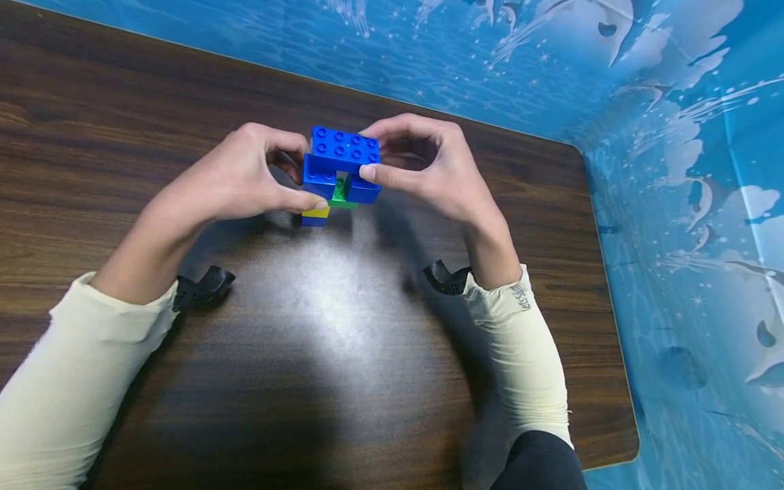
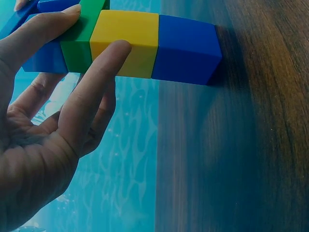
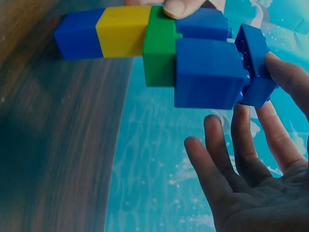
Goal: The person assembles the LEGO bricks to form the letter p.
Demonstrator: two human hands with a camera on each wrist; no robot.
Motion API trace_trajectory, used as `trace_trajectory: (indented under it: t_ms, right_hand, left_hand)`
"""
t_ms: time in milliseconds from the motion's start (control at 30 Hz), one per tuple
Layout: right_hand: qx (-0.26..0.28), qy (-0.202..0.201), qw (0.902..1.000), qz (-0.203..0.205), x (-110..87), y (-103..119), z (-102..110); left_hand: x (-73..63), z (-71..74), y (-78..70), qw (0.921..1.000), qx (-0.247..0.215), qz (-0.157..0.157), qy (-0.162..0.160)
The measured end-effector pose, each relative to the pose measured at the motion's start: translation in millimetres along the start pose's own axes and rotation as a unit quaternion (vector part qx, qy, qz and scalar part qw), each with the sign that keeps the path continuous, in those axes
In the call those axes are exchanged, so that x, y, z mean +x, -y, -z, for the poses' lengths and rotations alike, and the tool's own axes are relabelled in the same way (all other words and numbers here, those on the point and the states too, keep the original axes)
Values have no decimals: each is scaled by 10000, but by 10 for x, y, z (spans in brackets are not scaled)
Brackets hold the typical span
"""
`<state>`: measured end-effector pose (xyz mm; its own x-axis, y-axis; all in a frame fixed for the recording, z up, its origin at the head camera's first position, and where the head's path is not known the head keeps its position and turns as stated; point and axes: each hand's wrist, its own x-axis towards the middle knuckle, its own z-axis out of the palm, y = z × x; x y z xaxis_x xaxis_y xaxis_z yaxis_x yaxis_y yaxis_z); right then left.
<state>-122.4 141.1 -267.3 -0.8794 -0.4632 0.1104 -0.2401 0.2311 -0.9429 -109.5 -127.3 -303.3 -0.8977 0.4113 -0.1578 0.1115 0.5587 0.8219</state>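
Observation:
A small tower of toy building bricks stands on the table between the hands. Its base is a blue brick (image 2: pixel 188 50), then comes a yellow brick (image 2: pixel 125 34), then a wider green brick (image 3: pixel 159 67) bearing two blue bricks side by side, one of them the right-hand blue brick (image 3: pixel 207 75). My left hand (image 1: pixel 239 173) steadies the tower, its thumb near the green brick. Between thumb and fingers my right hand (image 1: pixel 437 163) pinches a long blue brick (image 1: pixel 346 148) across the top. That brick sits tilted against the studs, some of which show under it.
The dark wood-grain table (image 1: pixel 257 395) has its far edge just beyond the hands. Behind and to the right hangs a blue sheet (image 1: pixel 398 47) with a sea print. Each wrist wears a black camera mount, the left mount (image 1: pixel 205 287) and the right mount (image 1: pixel 446 278).

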Motion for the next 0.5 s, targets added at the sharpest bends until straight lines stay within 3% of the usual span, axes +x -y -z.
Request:
trace_trajectory:
  t_ms: [500]
  right_hand:
    - [-711,118,9966,409,-31,-9,-107]
  left_hand:
    - [2,8,-6,9999,11,96,95]
